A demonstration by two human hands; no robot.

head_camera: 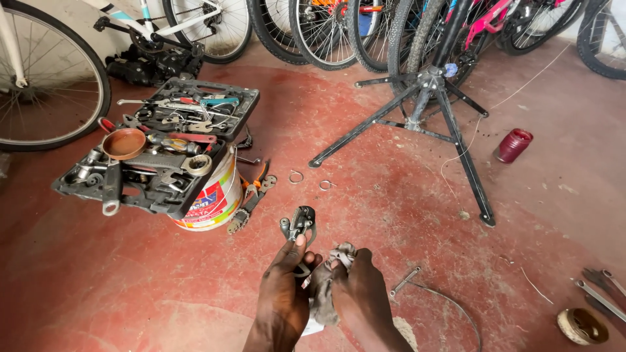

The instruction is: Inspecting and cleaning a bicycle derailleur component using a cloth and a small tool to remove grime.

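Low in the near middle of the room, the left hand (pixel 285 290) pinches a small metal bicycle part, seemingly a derailleur (pixel 298 223), by its lower end, holding it up over the red floor (pixel 391 215). The right hand (pixel 360 293), just beside it, is clenched around a grey, grimy rag (pixel 324 287) bunched between the two hands. To the left, an open tool case (pixel 163 146) sits tilted on a painted bucket (pixel 212 199), with pliers (pixel 251 202) lying against the bucket's foot. A repair stand (pixel 427 107) spreads its legs farther off, and a dark red jar (pixel 513 145) stands to its right. The grip on the derailleur looks thin; I reckon a hard wipe could twist it loose onto the concrete. The tilted case might also slide if nudged.
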